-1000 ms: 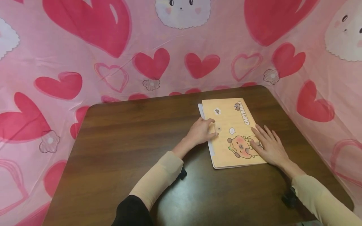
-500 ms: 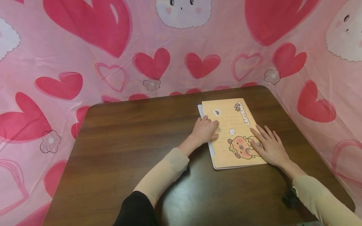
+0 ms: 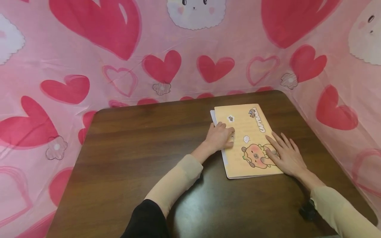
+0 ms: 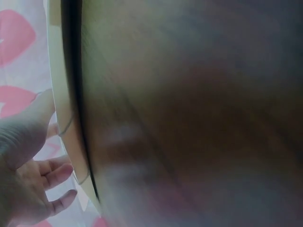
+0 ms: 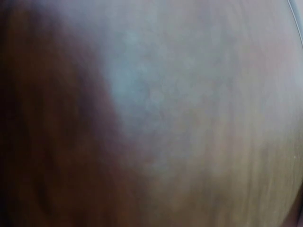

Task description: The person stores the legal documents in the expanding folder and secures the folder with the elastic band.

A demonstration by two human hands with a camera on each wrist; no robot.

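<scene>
A yellow file folder (image 3: 238, 158) with capybara drawings and white lettering lies flat on the brown table, its pale back cover showing along the left edge. At that edge my left hand (image 3: 219, 136) has its thumb and forefinger curled over the cover, holding a thin elastic cord beside a small round button (image 3: 232, 137). In the left wrist view the cord (image 4: 68, 124) crosses the folder's edge near the fingers. My right hand (image 3: 287, 155) lies with fingers spread on the folder's right side. The right wrist view shows only blurred tabletop, with no hand.
The wooden table (image 3: 143, 145) extends far to the left of the folder and towards me. Behind it and along the right hangs a pink cloth (image 3: 184, 43) with red hearts. A small black device (image 3: 308, 211) is under the right sleeve.
My left hand has moved slightly to the right, further over the cover, and now partly hides the button. The right hand and the folder stay in place. The head view has shifted slightly.
</scene>
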